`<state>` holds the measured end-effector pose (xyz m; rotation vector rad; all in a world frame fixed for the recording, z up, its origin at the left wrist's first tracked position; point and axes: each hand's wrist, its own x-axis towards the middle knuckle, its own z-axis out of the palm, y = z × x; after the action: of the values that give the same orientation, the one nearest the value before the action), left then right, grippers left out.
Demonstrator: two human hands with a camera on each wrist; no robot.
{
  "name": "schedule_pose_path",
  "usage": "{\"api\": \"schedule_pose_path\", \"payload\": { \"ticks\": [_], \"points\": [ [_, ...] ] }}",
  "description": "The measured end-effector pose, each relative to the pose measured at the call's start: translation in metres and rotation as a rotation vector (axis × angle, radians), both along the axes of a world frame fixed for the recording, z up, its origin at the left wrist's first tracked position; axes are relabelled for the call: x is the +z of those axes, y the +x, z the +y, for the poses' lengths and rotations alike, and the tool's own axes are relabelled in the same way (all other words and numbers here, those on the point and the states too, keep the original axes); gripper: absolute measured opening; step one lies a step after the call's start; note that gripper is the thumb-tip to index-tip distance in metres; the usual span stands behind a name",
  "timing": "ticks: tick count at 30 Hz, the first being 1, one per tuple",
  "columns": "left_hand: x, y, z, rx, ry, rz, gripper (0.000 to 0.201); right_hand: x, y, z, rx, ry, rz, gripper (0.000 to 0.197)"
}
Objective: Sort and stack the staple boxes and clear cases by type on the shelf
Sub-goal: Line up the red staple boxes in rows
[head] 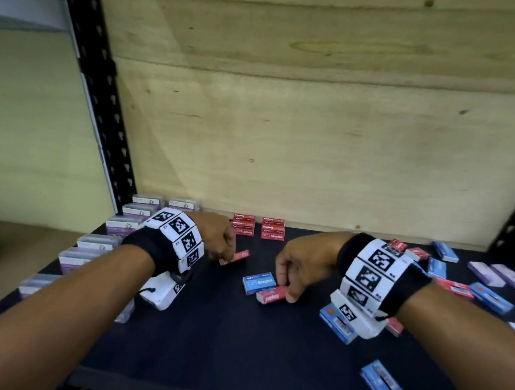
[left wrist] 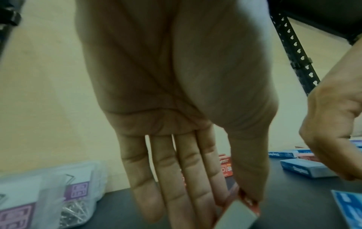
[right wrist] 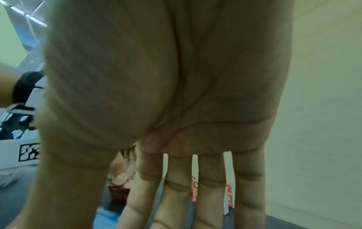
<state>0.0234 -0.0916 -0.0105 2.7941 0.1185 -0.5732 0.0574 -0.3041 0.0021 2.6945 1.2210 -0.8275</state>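
— So, what is each hand doing?
— Left hand (head: pixel 223 241) pinches a red staple box (head: pixel 237 256) just above the shelf (head: pixel 198 332). Right hand (head: pixel 299 267) pinches another red box (head: pixel 272 295), down beside a blue box (head: pixel 259 282).
— Where should they go?
— On the two red stacks (head: pixel 258 229) at the far wall, I think — flat and lined up, or they may slide off.
— And the clear cases (head: pixel 97 242)?
— Lined up on the left.

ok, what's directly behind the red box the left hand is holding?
Behind the red box in the left hand stand two red staple stacks by the plywood back wall. The box's near end is covered by fingers.
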Motion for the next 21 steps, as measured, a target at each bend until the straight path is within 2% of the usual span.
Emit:
{"api": "schedule_pose_path", "payload": {
  "ticks": [2, 8, 16, 21],
  "points": [
    [0.003, -0.001, 0.003, -0.021, 0.022, 0.003, 0.02, 0.007, 0.003, -0.004, 0.021, -0.008, -0.016, 0.023],
    [0.001, -0.004, 0.005, -0.03, 0.068, 0.005, 0.027, 0.008, 0.007, -0.011, 0.003, -0.045, -0.013, 0.027],
    [0.001, -0.006, 0.001, -0.005, 0.067, 0.014, 0.021, 0.012, 0.008, -0.011, 0.004, -0.06, -0.017, 0.026],
    [0.002, -0.004, -0.001, -0.047, 0.173, -0.001, 0.021, 0.02, 0.016, -0.012, -0.055, 0.029, -0.004, 0.018]
  ]
}}
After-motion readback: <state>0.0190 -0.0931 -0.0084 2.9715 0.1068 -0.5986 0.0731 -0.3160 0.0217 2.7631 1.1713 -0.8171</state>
